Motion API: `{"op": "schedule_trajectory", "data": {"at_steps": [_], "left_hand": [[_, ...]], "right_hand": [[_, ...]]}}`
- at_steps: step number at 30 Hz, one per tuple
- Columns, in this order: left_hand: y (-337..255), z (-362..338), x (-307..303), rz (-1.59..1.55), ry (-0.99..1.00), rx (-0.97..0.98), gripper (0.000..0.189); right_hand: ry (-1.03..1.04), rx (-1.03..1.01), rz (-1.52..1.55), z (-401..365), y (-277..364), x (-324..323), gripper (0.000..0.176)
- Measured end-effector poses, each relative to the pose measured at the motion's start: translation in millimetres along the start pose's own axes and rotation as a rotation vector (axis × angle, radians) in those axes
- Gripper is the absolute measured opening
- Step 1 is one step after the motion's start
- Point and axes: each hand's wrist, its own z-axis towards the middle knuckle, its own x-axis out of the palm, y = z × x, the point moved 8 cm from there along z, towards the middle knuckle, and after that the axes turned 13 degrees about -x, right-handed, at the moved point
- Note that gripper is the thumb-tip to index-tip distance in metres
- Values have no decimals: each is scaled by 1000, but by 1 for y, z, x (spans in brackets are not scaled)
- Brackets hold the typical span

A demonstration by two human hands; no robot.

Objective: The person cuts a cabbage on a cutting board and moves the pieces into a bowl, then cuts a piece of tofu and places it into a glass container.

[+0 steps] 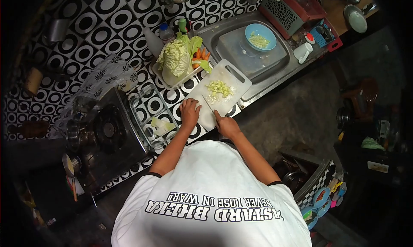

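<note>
A white cutting board [238, 92] lies at an angle between the counter and the sink. Chopped pale green vegetable [219, 89] is heaped on its middle. My right hand [227, 125] is closed round the handle of a knife [207, 103], whose blade points up and left over the board. At the board's left edge rests my left hand [189, 112], fingers bent and close together; whether anything is under them is hidden. Behind it, a container [172, 84] holds a cabbage [175, 60] and carrots [201, 57].
A blue bowl [260, 37] with chopped pieces stands on a lidded box in the sink [275, 70]. Left of my left hand is a glass dish [148, 101] with leaf pieces. Farther left is a stove [109, 128]. A white mug [303, 53] stands right of the sink.
</note>
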Motion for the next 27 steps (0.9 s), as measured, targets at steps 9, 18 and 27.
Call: {"op": "schedule_trajectory", "data": {"at_steps": [9, 18, 27], "left_hand": [[23, -18, 8, 272, 344, -74, 70], [27, -27, 22, 364, 514, -127, 85], [24, -27, 19, 309, 460, -154, 82]], "right_hand": [[93, -120, -19, 16, 20, 25, 55], [35, 28, -18, 5, -17, -6, 53], [-45, -22, 6, -1, -32, -3, 49]]}}
